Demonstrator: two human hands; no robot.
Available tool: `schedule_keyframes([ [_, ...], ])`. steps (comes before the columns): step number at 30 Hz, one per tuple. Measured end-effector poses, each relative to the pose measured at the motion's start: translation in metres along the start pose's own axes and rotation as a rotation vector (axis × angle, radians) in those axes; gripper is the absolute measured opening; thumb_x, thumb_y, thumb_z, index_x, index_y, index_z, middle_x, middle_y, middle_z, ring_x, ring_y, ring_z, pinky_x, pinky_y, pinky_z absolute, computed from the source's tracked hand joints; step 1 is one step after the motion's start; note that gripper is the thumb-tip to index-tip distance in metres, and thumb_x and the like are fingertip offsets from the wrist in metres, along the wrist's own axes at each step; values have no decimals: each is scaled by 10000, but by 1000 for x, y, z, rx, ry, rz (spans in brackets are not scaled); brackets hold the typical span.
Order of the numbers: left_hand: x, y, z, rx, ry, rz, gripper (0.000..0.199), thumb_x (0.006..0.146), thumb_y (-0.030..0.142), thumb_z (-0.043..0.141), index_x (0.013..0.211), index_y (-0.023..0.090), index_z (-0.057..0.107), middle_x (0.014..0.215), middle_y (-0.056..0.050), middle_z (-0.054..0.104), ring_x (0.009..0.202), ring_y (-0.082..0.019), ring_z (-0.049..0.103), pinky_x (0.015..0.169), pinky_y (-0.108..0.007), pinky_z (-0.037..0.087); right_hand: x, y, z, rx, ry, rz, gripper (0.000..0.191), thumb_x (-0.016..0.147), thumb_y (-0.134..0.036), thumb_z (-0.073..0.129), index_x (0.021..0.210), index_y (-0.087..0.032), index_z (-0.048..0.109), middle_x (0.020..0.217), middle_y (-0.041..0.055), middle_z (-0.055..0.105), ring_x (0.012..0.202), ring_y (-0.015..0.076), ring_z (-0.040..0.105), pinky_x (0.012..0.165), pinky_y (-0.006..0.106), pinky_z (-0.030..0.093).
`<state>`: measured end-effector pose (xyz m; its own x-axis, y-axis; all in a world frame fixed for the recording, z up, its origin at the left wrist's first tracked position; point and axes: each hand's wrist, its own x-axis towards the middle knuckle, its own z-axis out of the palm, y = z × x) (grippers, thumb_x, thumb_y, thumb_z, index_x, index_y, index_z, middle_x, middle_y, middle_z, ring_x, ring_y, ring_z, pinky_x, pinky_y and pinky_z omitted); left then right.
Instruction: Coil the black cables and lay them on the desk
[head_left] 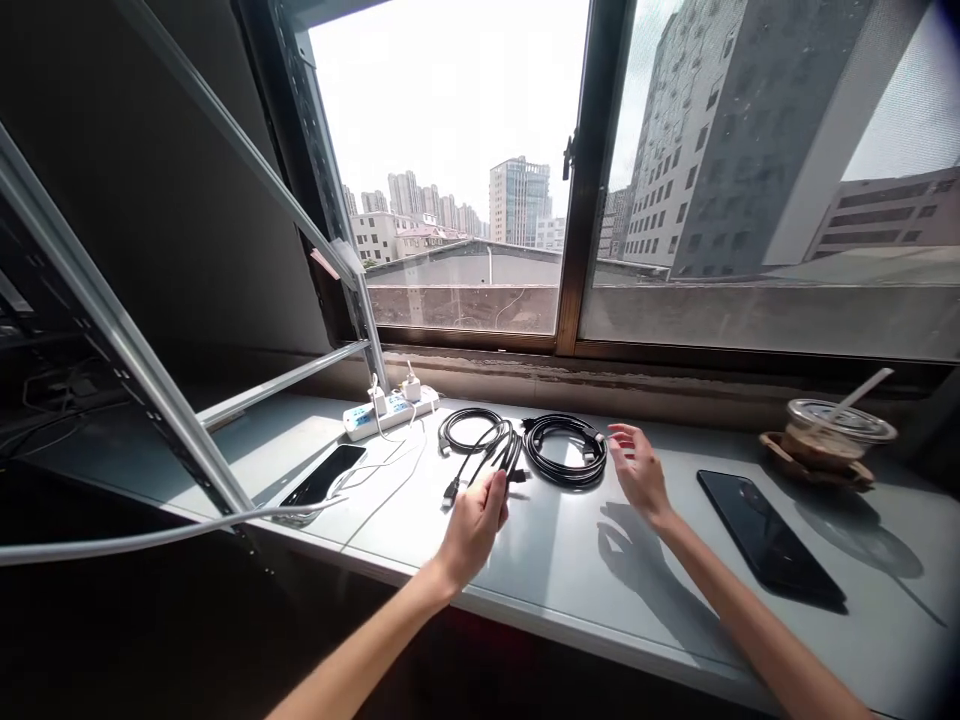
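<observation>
My left hand (pixel 474 520) is closed around a bundle of black cable (pixel 504 446), whose loops rise above the fist. Plug ends stick out on both sides of it, one of them a black connector (pixel 451 492) at the left. Behind it a loop of thin black cable (pixel 472 412) rests on the table; whether it joins the held bundle I cannot tell. To the right lies a thicker coil of black cable (pixel 564 474) with connectors in its middle. My right hand (pixel 637 470) hovers just right of this coil, fingers apart and holding nothing.
A white power strip (pixel 394 410) with plugs and white cords stands at the back left, near a phone (pixel 324 478) and a metal frame (pixel 180 450). At the right are a dark phone (pixel 769 540) and a drink cup (pixel 836 430) in a brown holder. A window lies behind.
</observation>
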<state>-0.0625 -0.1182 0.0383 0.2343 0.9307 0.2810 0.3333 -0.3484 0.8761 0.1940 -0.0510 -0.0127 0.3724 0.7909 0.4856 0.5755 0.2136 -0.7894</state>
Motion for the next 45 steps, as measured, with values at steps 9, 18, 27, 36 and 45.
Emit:
schedule_keyframes([
  [9, 52, 91, -3, -495, 127, 121, 376, 837, 545, 462, 815, 173, 513, 612, 31, 486, 506, -85, 473, 510, -211, 409, -18, -176, -16, 250, -517, -351, 440, 857, -541, 442, 683, -176, 615, 578, -3, 579, 540, 129, 554, 525, 228, 385],
  [18, 77, 137, -16, -600, -8, 341, 276, 852, 445, 523, 822, 172, 548, 514, 65, 421, 403, -48, 444, 398, -156, 365, 13, -211, -17, 795, -533, -329, 539, 894, -590, 298, 930, -178, 643, 632, 14, 613, 545, 137, 593, 449, 234, 466],
  [27, 115, 125, -38, -587, -87, 416, 170, 891, 240, 503, 777, 118, 532, 660, 19, 549, 668, -71, 599, 654, -193, 485, 20, -209, -23, 547, -391, -377, 356, 886, -470, 447, 1114, -226, 570, 900, 13, 669, 775, 146, 673, 525, 206, 531],
  [36, 136, 105, -57, -268, 120, 191, 330, 916, 393, 410, 747, 118, 477, 464, 77, 461, 349, -27, 465, 394, -113, 315, 45, -191, -47, 491, -126, -262, 313, 918, -374, 406, 1001, -178, 636, 669, -36, 664, 521, 57, 631, 370, 103, 385],
  [45, 126, 116, -35, -95, -33, 289, 535, 865, 487, 410, 907, 18, 663, 383, 89, 372, 297, 26, 322, 438, -95, 217, 31, -200, -30, 173, -321, -566, 223, 873, -308, 519, 748, -213, 677, 614, -65, 637, 541, 78, 621, 522, 219, 527],
])
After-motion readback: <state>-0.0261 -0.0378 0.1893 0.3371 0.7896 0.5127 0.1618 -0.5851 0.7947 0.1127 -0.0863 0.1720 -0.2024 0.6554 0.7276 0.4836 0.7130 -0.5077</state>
